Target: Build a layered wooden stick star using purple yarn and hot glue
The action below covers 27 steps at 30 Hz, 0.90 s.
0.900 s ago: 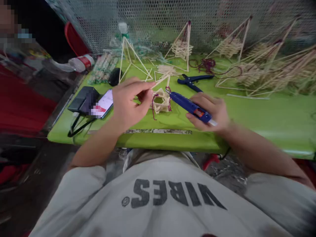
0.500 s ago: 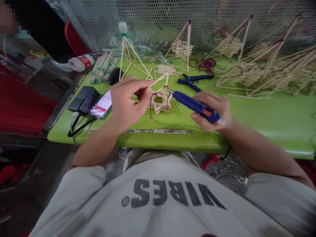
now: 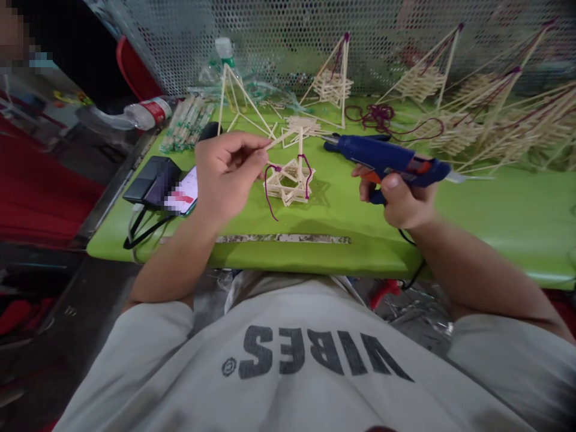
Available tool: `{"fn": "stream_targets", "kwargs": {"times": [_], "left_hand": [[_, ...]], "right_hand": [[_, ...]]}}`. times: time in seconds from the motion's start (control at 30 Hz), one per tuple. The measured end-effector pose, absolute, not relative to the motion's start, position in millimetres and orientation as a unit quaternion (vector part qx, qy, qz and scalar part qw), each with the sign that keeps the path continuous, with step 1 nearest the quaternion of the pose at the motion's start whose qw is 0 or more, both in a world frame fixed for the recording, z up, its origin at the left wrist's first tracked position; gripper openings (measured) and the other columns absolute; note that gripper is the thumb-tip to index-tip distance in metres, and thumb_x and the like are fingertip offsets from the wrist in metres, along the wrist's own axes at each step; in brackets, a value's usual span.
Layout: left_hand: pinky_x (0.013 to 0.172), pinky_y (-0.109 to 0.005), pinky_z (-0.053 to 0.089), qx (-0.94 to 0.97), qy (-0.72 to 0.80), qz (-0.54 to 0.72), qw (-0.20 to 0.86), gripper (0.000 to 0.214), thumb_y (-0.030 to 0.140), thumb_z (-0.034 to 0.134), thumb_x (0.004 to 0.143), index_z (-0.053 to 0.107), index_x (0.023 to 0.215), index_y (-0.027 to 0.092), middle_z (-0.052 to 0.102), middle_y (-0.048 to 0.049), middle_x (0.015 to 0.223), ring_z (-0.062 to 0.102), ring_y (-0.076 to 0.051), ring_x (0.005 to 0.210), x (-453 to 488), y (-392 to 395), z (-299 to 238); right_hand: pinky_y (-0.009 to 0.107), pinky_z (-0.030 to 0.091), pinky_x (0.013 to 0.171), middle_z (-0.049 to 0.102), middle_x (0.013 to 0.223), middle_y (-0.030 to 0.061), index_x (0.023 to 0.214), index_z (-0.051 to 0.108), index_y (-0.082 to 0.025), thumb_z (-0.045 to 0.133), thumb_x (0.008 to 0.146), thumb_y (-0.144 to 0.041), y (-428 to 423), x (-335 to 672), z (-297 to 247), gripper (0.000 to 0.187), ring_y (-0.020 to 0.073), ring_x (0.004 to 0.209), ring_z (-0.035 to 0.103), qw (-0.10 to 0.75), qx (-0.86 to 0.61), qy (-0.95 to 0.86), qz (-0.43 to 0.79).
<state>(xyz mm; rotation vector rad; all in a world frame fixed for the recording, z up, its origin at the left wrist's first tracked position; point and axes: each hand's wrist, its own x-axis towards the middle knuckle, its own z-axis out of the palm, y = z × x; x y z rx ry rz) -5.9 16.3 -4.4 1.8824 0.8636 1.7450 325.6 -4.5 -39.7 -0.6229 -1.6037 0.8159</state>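
My left hand (image 3: 227,174) pinches a thin wooden stick (image 3: 279,141) between thumb and fingers; its far end reaches toward the top of another stick (image 3: 300,143). Below sits a star-shaped frame of stacked wooden sticks (image 3: 288,193) on the green table, and that second stick rises from its back edge. Purple yarn (image 3: 267,191) hangs from the frame at both sides. A blue hot glue gun (image 3: 378,157) is gripped in my right hand (image 3: 402,204), its nozzle pointing left, apart from the sticks. One finger lies near the orange trigger.
Blue cutting pliers (image 3: 332,146) lie partly behind the glue gun. Stick pyramids (image 3: 344,78) stand along the perforated metal panel. A purple yarn tangle (image 3: 380,117), a phone (image 3: 185,191), a black box (image 3: 153,180), wrapped stick bundles (image 3: 186,123) and bottles (image 3: 148,114) share the table (image 3: 508,222).
My right hand has drawn the glue gun right and away from the stick joint, turning it more level. My left hand has shifted slightly left, still pinching the stick.
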Motion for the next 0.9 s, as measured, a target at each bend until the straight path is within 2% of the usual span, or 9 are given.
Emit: {"fn": "stream_targets", "kwargs": {"times": [0.07,0.17,0.37,0.57,0.67,0.8,0.9], "left_hand": [[0.048,-0.025,0.048,0.672,0.299,0.632,0.243,0.005,0.029,0.088,0.095,0.092,0.096,0.031,0.074,0.0017,0.068,0.065,-0.009,0.052,-5,17,-3],[0.047,-0.025,0.049,0.666,0.293,0.633,0.264,0.003,0.033,0.091,0.095,0.092,0.094,0.03,0.073,0.0019,0.066,0.064,-0.009,0.051,-4,16,-1],[0.045,-0.026,0.046,0.674,0.28,0.624,0.28,0.023,0.05,0.097,0.092,0.091,0.096,0.028,0.074,0.002,0.068,0.064,-0.009,0.05,-5,20,-3],[0.043,-0.023,0.045,0.671,0.253,0.632,0.295,0.028,0.055,0.099,0.089,0.093,0.098,0.029,0.075,0.0016,0.071,0.063,-0.007,0.05,-4,23,-7],[0.043,-0.024,0.047,0.677,0.262,0.626,0.286,0.027,0.057,0.097,0.091,0.093,0.099,0.032,0.075,0.0008,0.071,0.063,-0.008,0.049,-4,21,-6],[0.042,-0.026,0.045,0.677,0.287,0.619,0.276,0.033,0.066,0.097,0.087,0.092,0.096,0.034,0.076,0.0005,0.073,0.059,-0.008,0.048,-5,20,-5],[0.042,-0.026,0.045,0.681,0.311,0.605,0.271,0.032,0.066,0.095,0.088,0.092,0.098,0.036,0.077,0.0,0.073,0.06,-0.009,0.049,-6,21,-5]], "right_hand": [[0.038,0.047,0.044,0.088,0.106,0.0059,0.113,0.089,-0.032,0.082,0.1,-0.058,-4,323,-41,0.03,0.0165,0.054,0.064,0.606,-0.243,-0.677,0.34],[0.036,0.05,0.043,0.089,0.107,0.0054,0.117,0.09,-0.033,0.078,0.103,-0.058,-9,320,-41,0.031,0.0167,0.055,0.067,0.602,-0.233,-0.681,0.346],[0.035,0.052,0.043,0.09,0.11,0.0057,0.121,0.09,-0.035,0.077,0.105,-0.058,-21,318,-42,0.031,0.0176,0.059,0.07,0.576,-0.216,-0.696,0.371],[0.034,0.054,0.044,0.086,0.102,0.0061,0.112,0.09,-0.032,0.074,0.106,-0.058,-23,314,-40,0.031,0.0161,0.059,0.068,0.583,-0.234,-0.69,0.36],[0.032,0.051,0.041,0.084,0.096,0.004,0.108,0.089,-0.031,0.074,0.107,-0.053,-23,312,-38,0.027,0.0148,0.056,0.066,0.588,-0.222,-0.698,0.344],[0.035,0.048,0.041,0.082,0.092,0.0056,0.102,0.088,-0.028,0.079,0.103,-0.05,-23,312,-38,0.024,0.0163,0.053,0.064,0.596,-0.219,-0.694,0.341],[0.037,0.048,0.043,0.081,0.091,0.0072,0.101,0.087,-0.027,0.078,0.103,-0.05,-24,313,-38,0.024,0.0172,0.054,0.064,0.591,-0.23,-0.686,0.358]]}}
